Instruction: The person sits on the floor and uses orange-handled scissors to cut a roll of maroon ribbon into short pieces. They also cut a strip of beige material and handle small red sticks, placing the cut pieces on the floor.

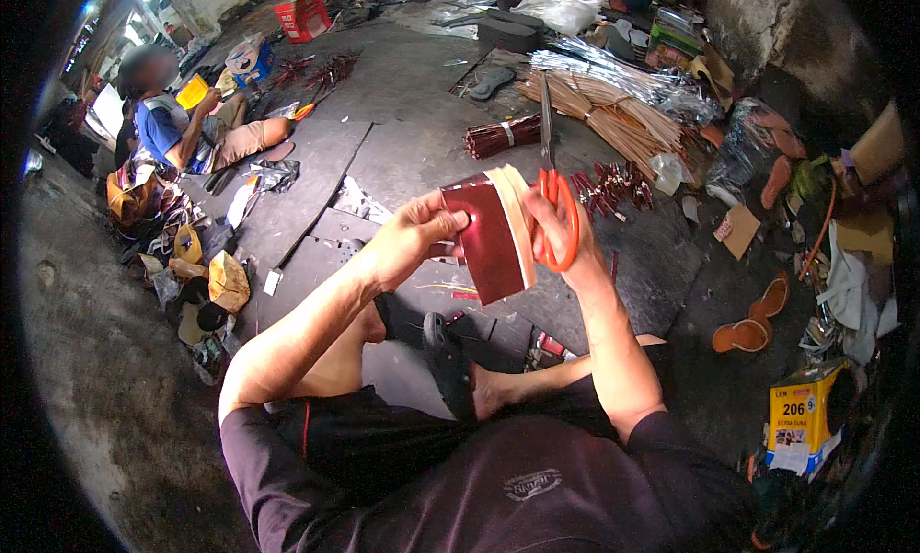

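At chest height, a glossy dark-red sheet stack with cream edge (491, 239) is pinched by the left hand (414, 235). Just right, orange-handled scissors (554, 194) are gripped closed-fingered by the right hand (565, 241), blades pointing upward, parallel to the stack's long edge.
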A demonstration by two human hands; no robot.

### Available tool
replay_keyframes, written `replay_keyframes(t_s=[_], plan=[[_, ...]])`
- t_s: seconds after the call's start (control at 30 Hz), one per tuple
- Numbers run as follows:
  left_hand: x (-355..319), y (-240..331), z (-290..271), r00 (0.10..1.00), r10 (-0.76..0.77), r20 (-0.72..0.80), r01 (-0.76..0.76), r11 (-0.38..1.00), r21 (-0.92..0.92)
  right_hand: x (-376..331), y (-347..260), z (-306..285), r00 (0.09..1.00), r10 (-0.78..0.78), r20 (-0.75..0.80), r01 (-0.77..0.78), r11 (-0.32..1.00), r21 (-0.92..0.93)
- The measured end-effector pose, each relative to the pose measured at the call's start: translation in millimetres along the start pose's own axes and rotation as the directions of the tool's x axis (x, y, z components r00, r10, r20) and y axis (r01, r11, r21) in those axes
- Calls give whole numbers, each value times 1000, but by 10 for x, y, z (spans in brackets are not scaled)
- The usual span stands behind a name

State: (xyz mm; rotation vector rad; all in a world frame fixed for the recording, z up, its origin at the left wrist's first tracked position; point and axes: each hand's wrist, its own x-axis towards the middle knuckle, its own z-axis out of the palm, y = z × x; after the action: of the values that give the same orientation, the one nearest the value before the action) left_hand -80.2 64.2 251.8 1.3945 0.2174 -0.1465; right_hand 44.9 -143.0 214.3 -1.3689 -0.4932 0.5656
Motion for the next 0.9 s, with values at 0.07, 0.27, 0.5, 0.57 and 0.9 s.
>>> replay_keyframes(t_s=[0.07,0.27,0.5,0.57,0.9], plan=[[13,19,-41,997,17,-70,-24,995,-96,-173,-52,1,999,2,49,-1,1000,-4],[50,19,-28,997,6,-79,-21,980,-198,-273,103,109,997,-78,31,79,995,-59],[-82,204,-27,992,72,-104,-56,987,147,-251,1,184,986,-144,-85,114,950,-289],[-62,190,-47,975,170,-145,-169,985,17,-369,14,137,989,-139,-54,110,925,-365],[-60,211,-187,973,162,-163,-180,978,-103,-1140,447,-167,832,317,456,-330,942,-53]])
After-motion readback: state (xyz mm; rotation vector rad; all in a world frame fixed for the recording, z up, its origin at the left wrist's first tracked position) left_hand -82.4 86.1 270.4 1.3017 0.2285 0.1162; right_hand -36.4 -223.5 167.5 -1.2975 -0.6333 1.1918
